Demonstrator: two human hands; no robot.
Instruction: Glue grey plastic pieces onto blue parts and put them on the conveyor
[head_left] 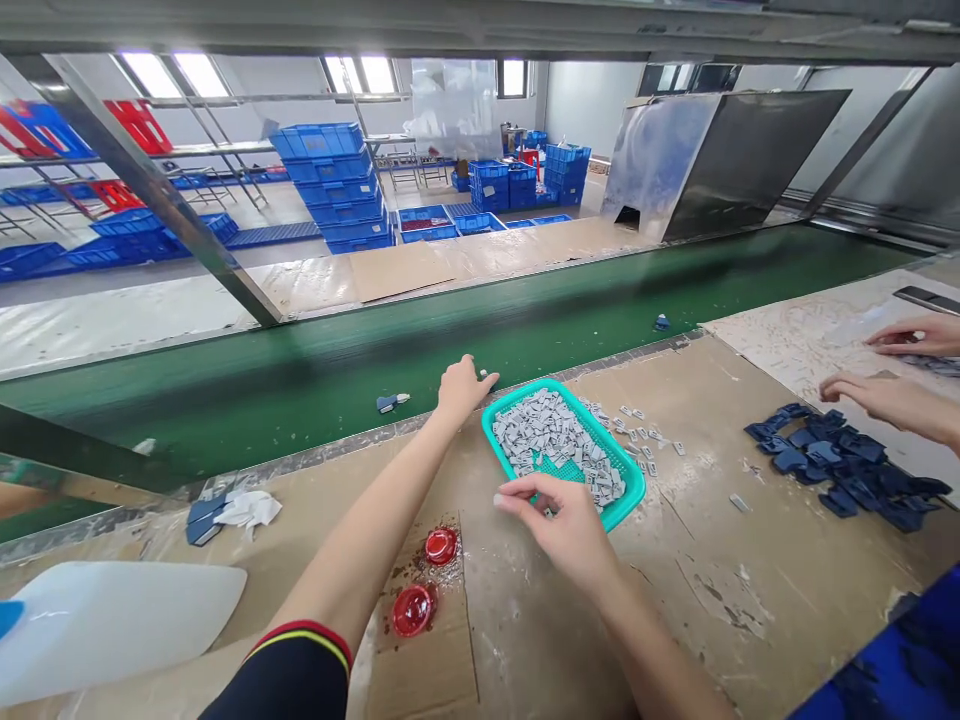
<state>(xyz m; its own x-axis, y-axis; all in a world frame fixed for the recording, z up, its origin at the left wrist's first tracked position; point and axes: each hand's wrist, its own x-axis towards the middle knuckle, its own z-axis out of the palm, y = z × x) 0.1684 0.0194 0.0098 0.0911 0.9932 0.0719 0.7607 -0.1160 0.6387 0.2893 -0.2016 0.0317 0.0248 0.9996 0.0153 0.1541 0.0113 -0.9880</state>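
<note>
My left hand (461, 388) reaches over the green conveyor belt, thumb and forefinger apart. Close to its thumb is a small dark blue part with a whitish tip (484, 375); whether they touch is unclear. Above the near edge of a turquoise basket (634, 492), my right hand (562, 520) has thumb and forefinger closed together; anything between them is too small to make out. Small grey plastic pieces (551, 430) fill much of the basket. Another dark blue part with a light tip (388, 403) lies on the belt to the left.
Two red dishes (441, 545) sit on stained cardboard. A white bottle (135, 620) lies at left, near a crumpled tissue (247, 508). Dark blue parts (832, 455) are heaped at right, beside a co-worker's hands (892, 400). A metal post (161, 190) crosses the left side.
</note>
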